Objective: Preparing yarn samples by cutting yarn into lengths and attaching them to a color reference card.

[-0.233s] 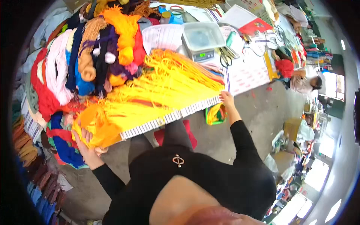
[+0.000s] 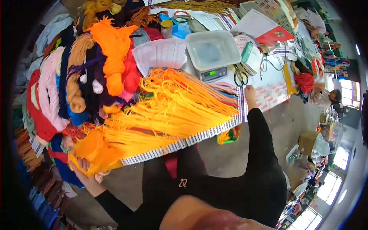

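My left hand point(image 2: 82, 165), at the near left, has its fingers wrapped into an orange-yellow skein of yarn point(image 2: 97, 147). To the right of it, long yellow and orange yarn strands point(image 2: 174, 107) lie fanned over the table. Their near ends meet white strips with dark marks point(image 2: 176, 146) along the front edge. My right hand point(image 2: 250, 94) is at the right end of the strands, beside a purple-and-white strip point(image 2: 242, 102) and just below black-handled scissors point(image 2: 240, 74). Its fingers are curled in; what they hold, if anything, is hidden.
Behind the strands stands a digital scale point(image 2: 214, 73) with a clear plastic tub point(image 2: 212, 48) on it. Printed sheets point(image 2: 161, 53) lie left of it. Skeins in many colours point(image 2: 53, 88) are heaped at the left. A green basket point(image 2: 229, 138) sits below the edge; another person point(image 2: 322, 96) is far right.
My right hand has moved from the strip's right end farther right and away from me, toward the scissors. My left hand stays on the orange-yellow skein. The whole view has shifted slightly.
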`<state>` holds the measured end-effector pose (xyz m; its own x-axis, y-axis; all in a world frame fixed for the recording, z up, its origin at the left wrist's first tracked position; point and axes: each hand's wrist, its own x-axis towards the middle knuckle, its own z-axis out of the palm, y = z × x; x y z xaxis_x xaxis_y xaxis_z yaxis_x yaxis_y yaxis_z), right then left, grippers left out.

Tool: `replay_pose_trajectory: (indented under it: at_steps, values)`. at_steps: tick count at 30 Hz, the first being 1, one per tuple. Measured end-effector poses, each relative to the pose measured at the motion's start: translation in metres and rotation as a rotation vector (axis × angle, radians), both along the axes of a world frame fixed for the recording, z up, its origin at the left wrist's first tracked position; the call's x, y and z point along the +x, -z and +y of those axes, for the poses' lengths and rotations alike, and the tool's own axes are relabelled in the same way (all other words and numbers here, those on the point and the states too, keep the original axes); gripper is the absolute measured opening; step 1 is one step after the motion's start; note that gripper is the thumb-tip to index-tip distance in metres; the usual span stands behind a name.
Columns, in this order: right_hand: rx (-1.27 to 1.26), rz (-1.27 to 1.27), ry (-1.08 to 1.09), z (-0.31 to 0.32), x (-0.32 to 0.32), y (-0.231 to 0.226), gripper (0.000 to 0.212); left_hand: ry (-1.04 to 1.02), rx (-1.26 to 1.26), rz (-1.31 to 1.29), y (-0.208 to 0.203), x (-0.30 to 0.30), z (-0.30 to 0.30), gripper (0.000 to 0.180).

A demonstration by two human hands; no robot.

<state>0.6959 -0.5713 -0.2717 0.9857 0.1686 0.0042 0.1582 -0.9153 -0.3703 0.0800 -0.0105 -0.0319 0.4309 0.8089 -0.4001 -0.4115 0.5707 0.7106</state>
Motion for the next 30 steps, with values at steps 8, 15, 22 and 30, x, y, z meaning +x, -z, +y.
replay_pose_trajectory:
  at_steps: [8,15,22,30]
  values:
    - [-0.181,0.047,-0.211,0.030,0.080,0.048,0.055,0.054,0.212,-0.056,0.050,0.024,0.013,0.043]
    - [-0.154,0.053,-0.374,0.009,0.092,0.054,0.061,0.121,0.336,-0.204,0.085,-0.008,0.028,0.047]
    - [-0.368,-0.053,-0.293,0.027,0.016,0.002,0.055,0.278,0.509,-0.319,0.069,-0.042,0.002,0.058]
    - [-0.225,-0.130,-0.211,-0.081,-0.090,-0.030,0.060,0.179,0.942,-0.144,-0.028,-0.107,-0.014,0.064]
